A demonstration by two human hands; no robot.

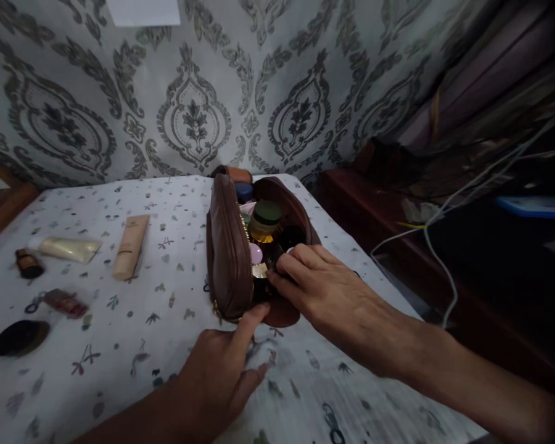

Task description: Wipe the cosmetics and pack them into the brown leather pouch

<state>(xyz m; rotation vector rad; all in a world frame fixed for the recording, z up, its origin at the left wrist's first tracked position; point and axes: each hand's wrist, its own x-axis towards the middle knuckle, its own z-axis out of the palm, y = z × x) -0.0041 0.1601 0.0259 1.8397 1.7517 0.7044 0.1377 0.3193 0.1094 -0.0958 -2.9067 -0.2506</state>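
A brown zip-up cosmetics bag [229, 253] stands unzipped on the cloth, filled with small jars and bottles. Inside, a jar with a dark green lid [267, 213] sits above a yellowish body, near a round pink item [256, 253] and a gold-coloured cap [259, 271]. My right hand [317, 280] reaches over the bag's right side, its fingers curled together among the contents; whatever they grip is hidden. With its index finger stretched out, my left hand [226, 361] touches the bag's near end, thumb apart and nothing held.
On the left of the patterned cloth [166, 345] lie a beige tube [130, 246], a pale tube [69, 248], a small brown bottle [29, 264], a reddish small container [66, 302] and a black oval case [20, 338]. White cables [444, 271] hang beyond the right edge.
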